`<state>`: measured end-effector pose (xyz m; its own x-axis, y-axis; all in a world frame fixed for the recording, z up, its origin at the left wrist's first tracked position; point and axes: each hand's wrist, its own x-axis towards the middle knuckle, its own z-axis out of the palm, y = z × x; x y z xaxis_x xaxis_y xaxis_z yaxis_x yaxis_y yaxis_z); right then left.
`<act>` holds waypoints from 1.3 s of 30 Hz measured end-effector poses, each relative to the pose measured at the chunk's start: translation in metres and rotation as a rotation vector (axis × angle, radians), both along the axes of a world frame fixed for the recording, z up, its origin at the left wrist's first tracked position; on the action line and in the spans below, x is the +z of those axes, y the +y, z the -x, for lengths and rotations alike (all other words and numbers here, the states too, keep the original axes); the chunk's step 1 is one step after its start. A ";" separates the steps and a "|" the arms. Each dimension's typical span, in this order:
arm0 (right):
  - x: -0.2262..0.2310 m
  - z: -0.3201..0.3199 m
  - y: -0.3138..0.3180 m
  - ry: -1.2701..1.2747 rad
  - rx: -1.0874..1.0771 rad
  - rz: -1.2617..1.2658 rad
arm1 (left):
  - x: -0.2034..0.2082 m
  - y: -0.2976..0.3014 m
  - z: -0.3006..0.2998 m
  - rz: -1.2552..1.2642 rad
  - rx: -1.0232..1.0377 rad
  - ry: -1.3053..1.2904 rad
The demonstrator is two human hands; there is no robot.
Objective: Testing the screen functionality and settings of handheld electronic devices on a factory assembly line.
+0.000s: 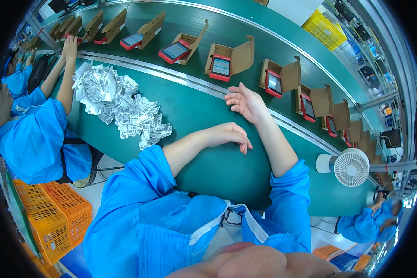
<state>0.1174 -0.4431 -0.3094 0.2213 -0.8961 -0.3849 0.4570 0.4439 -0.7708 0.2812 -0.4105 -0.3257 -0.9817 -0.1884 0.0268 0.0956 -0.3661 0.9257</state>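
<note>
My left hand (229,135) hangs over the green bench top (208,171), fingers loosely bent and nothing seen in them. Just beyond it, my right hand (246,104) is raised near the bench's metal edge, its fingers partly curled and apart, also holding nothing. Nearest to the right hand, across that edge, a red handheld device with a screen (220,67) rests at an open brown cardboard box (241,58). Another red device (273,83) leans in the open box (289,74) to its right. Neither hand touches a device or a box.
A heap of small white printed packets (141,116) covers the bench at left. A white fan (351,167) stands at right. More boxed devices line the belt (190,21). A co-worker (37,134) reaches to the belt at left, beside orange crates (55,217); another person (370,220) sits at right.
</note>
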 end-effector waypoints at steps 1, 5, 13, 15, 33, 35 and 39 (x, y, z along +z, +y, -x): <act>-0.004 -0.006 -0.011 -0.036 -0.013 -0.021 | 0.000 -0.001 0.000 0.005 0.010 -0.004; -0.012 -0.017 -0.034 -0.073 -0.048 -0.058 | -0.001 0.001 0.001 -0.011 0.004 0.016; 0.014 -0.035 -0.025 0.255 -0.145 0.101 | -0.002 0.000 -0.003 -0.064 0.000 0.005; 0.027 -0.030 -0.012 0.232 -0.123 0.138 | -0.007 -0.001 -0.003 -0.114 -0.001 0.007; -0.011 0.030 0.121 0.533 -0.057 0.310 | 0.006 -0.009 0.006 -0.647 0.284 0.203; -0.012 0.037 0.119 0.551 -0.207 0.380 | 0.013 -0.005 0.008 -0.627 0.277 0.169; -0.006 0.036 0.122 0.399 -0.153 0.332 | 0.011 0.001 0.006 -0.512 0.223 0.004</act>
<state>0.0817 -0.3213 -0.3150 -0.0269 -0.9943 -0.1034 0.1404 0.0986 -0.9852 0.2749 -0.4099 -0.3148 -0.9165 -0.3818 -0.1194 0.2254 -0.7395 0.6343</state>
